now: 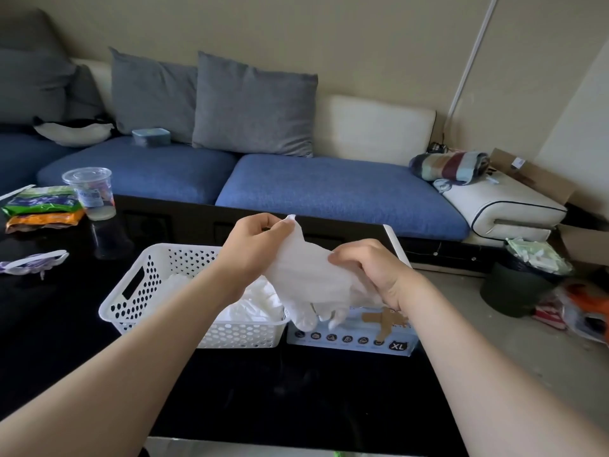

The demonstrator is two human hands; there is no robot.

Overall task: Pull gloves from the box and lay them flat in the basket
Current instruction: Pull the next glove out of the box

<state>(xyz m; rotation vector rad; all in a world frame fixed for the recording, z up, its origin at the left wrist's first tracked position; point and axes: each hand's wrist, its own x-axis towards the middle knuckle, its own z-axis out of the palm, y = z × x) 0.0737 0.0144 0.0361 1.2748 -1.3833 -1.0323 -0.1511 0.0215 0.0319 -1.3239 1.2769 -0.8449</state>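
A translucent white glove [309, 275] is stretched in the air between both hands, its fingers hanging down over the glove box. My left hand [253, 245] pinches the glove's upper cuff corner. My right hand [365, 263] grips the other side of the glove. Below stands the light blue glove box [356, 338] marked XL, on the black table. To its left sits the white perforated basket [131, 291], with several white gloves [253, 305] lying inside.
On the black table [280, 390], a clear plastic cup [90, 192] and snack packets [39, 206] stand at the far left. A blue sofa [329, 186] runs behind. A dark bin [517, 285] stands on the floor at right.
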